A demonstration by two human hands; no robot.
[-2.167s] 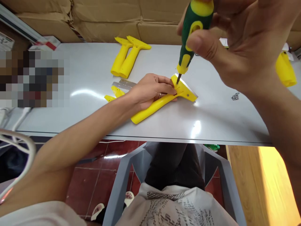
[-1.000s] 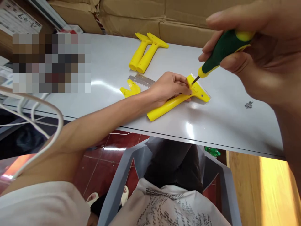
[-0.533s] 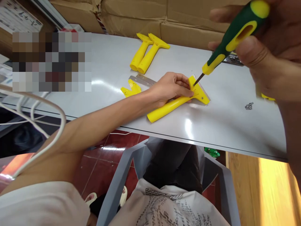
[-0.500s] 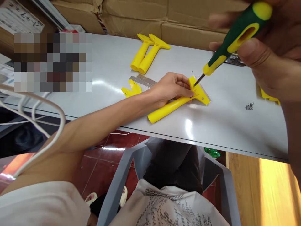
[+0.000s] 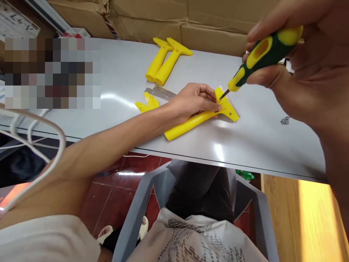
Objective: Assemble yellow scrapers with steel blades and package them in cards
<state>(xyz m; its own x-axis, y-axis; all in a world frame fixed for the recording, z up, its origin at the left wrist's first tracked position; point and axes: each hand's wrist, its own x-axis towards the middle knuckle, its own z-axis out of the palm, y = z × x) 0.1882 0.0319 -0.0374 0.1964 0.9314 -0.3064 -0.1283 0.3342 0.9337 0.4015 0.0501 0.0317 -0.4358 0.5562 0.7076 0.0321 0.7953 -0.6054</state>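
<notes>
A yellow scraper (image 5: 191, 124) lies on the white table, its handle pointing to the lower left and a metal blade along its wide head. My left hand (image 5: 195, 100) is closed around the scraper just below the head. In my right hand (image 5: 289, 69) is a green and yellow screwdriver (image 5: 261, 56), gripped by the handle with fingers and thumb. Its tip touches the upper screw spot on the scraper head. A screw sits at the head's other end. Behind my left wrist lie metal blades (image 5: 160, 92) and a yellow blade cover (image 5: 147, 103).
Two yellow scraper handles (image 5: 169, 65) rest at the back of the table (image 5: 125, 65). A small pile of screws (image 5: 285, 120) is at the right. Cardboard boxes (image 5: 147, 29) line the back edge. A white cable (image 5: 61, 145) loops at the left.
The screwdriver has turned about its length, and my right-hand fingers have shifted their grip around its handle. Its tip stays on the scraper head. The view has shifted slightly.
</notes>
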